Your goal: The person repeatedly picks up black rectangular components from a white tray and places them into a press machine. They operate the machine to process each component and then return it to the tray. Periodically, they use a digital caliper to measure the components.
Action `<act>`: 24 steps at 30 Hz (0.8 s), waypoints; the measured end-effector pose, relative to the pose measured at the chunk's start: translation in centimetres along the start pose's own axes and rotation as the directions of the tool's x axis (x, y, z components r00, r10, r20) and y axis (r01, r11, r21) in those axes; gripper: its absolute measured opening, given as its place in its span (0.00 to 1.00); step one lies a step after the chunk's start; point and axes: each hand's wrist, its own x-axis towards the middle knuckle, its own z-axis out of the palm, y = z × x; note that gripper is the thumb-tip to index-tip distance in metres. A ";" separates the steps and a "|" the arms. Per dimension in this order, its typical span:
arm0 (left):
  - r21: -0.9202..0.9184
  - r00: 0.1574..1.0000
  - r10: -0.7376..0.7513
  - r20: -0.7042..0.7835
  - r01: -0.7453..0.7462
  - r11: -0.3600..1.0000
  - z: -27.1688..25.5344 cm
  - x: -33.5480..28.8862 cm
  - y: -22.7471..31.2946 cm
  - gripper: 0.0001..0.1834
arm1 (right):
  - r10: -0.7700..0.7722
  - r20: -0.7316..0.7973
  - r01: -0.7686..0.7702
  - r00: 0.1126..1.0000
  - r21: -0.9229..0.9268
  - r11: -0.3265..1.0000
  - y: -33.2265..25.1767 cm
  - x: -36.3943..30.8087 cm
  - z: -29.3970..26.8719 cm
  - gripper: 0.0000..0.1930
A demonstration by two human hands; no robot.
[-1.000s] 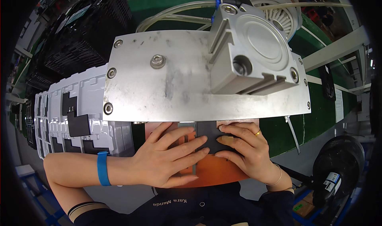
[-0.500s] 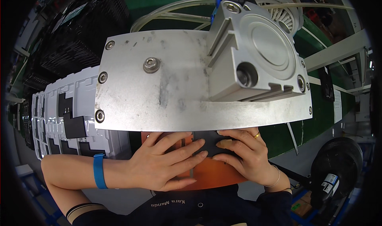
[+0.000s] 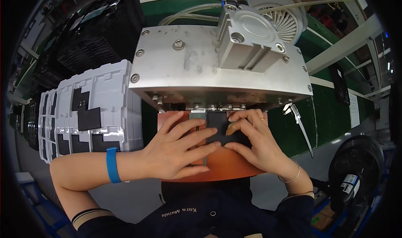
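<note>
A flat black rectangular piece [image 3: 216,129] lies on the orange board [image 3: 217,162] at the front of a metal press [image 3: 188,70]. My left hand [image 3: 178,148] is spread flat over the board's left side, its fingertips reaching the black piece's left edge. Bent fingers and thumb of my right hand [image 3: 255,143] bear on the black piece from its right side, with a tan cover on one finger. Part of the piece is hidden under this hand. The press's metal housing sits just beyond my fingertips.
White trays [image 3: 134,112] holding black cut pieces [image 3: 90,118] are stacked at left, with black crates [image 3: 100,32] behind. A caliper [image 3: 299,127] lies right of the press on the green bench. Fans stand behind [image 3: 289,24] and at right [image 3: 356,171].
The view has shifted, so the press sits higher in the picture and its front underside and the black piece show more. Both hands keep nearly the same places on the board and piece.
</note>
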 end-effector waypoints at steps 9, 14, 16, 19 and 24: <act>0.040 0.988 -0.008 -0.151 0.014 0.999 -0.1 -0.1 0.5 0.27 | 0.382 0.275 -0.449 0.882 0.736 0.506 1.4 -1.2 -1.2 0.18; 0.081 0.985 0.008 -0.174 0.006 0.997 0.0 -0.5 0.5 0.26 | 0.532 0.380 -0.576 0.757 0.773 0.266 1.8 -2.1 -4.7 0.16; 0.104 0.983 0.025 -0.182 -0.006 0.995 0.0 -0.4 0.7 0.26 | 0.552 0.394 -0.590 0.735 0.773 0.234 2.7 -3.2 -4.3 0.16; 0.141 0.972 0.052 -0.229 -0.019 0.990 -0.2 -0.4 1.0 0.25 | 0.505 0.356 -0.534 0.786 0.803 0.264 1.8 -3.5 -4.5 0.16; -0.248 0.952 -0.302 -0.048 0.281 0.927 -2.9 1.3 3.5 0.16 | 0.399 0.197 -0.367 0.896 0.834 0.412 0.2 -3.9 -2.4 0.15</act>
